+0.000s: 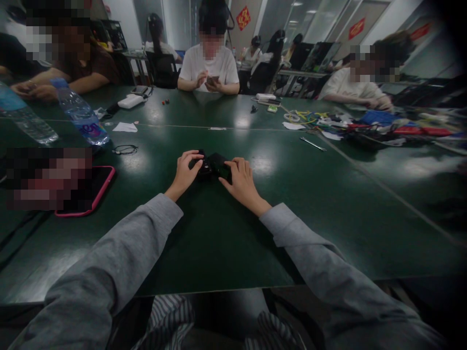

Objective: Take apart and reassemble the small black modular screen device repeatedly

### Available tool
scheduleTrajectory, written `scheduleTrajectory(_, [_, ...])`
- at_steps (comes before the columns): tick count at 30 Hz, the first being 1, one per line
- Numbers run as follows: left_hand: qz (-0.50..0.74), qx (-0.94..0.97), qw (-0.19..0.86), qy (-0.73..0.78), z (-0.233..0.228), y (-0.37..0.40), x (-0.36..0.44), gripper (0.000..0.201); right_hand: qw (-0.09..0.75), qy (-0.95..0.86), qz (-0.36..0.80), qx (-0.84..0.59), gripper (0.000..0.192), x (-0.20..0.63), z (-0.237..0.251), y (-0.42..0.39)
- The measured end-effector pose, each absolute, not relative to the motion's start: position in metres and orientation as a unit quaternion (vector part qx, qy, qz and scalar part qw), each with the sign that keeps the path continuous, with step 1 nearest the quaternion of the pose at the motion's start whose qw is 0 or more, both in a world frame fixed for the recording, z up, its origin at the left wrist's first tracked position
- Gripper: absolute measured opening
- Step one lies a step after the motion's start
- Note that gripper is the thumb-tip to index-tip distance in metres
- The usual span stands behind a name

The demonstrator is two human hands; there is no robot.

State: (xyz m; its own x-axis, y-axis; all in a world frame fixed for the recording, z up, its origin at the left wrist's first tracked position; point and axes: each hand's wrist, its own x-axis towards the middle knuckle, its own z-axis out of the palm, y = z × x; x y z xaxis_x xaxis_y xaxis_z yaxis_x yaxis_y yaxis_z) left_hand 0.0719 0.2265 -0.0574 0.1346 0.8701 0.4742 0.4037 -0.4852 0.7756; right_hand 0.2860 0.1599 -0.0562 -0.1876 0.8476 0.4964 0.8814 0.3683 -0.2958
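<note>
Two hands at work, out over the middle of the table (226,248). Left hand (185,171): fingers curled over a small black gadget (206,168) with pale marks on its face; thumb a little apart from the fingertips. Whether this grip is clamped on the gadget or only rests against it, I cannot tell. Right hand (241,182): fingers on the upper side of a dark box (218,161), thumb down by its near edge; how firmly this grip presses is unclear. Gadget and box lie side by side between the hands; too dark to tell if they are joined.

Step in hand, as I judge it: handling the pair, one piece to each hand. The next move seems to call for a sure hold on the box and small, even finger work, gadget held steady.

Around: pink-edged phone (91,190) to the left; wrench (313,144) farther off to the right, near a heap of cables (365,130). A person (209,65) sits opposite.
</note>
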Motion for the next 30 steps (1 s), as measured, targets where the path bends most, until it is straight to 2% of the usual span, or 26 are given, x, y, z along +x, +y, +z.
scheduleTrajectory(4, [0.484,0.715,0.243,0.441,-0.057,0.226,0.072,0.015,0.353,-0.752,0.013,-0.557,0.064,0.293,-0.062,0.168])
scheduleTrajectory(6, [0.487,0.712,0.246,0.441,-0.060,0.228,0.072,0.017,0.368,-0.748,0.054,-0.549,0.064,0.298,-0.064,0.174])
scheduleTrajectory(8, [0.506,0.687,0.247,0.460,-0.066,0.232,0.071,0.028,0.371,-0.745,0.091,-0.546,0.058,0.301,-0.065,0.181])
scheduleTrajectory(10, [0.528,0.643,0.259,0.490,-0.073,0.237,0.071,0.050,0.373,-0.734,0.095,-0.560,0.053,0.302,-0.065,0.188])
scheduleTrajectory(13, [0.535,0.609,0.306,0.499,-0.082,0.245,0.071,0.066,0.366,-0.713,0.018,-0.598,0.050,0.298,-0.061,0.193])
scheduleTrajectory(17, [0.531,0.607,0.344,0.481,-0.084,0.248,0.073,0.067,0.286,-0.740,-0.113,-0.598,0.050,0.287,-0.054,0.185])
scheduleTrajectory(21, [0.534,0.610,0.342,0.475,-0.083,0.247,0.073,0.062,0.209,-0.798,-0.163,-0.541,0.058,0.277,-0.049,0.173])
scheduleTrajectory(30, [0.540,0.629,0.321,0.458,-0.087,0.250,0.072,0.053,0.244,-0.832,-0.079,-0.492,0.051,0.270,-0.050,0.168])
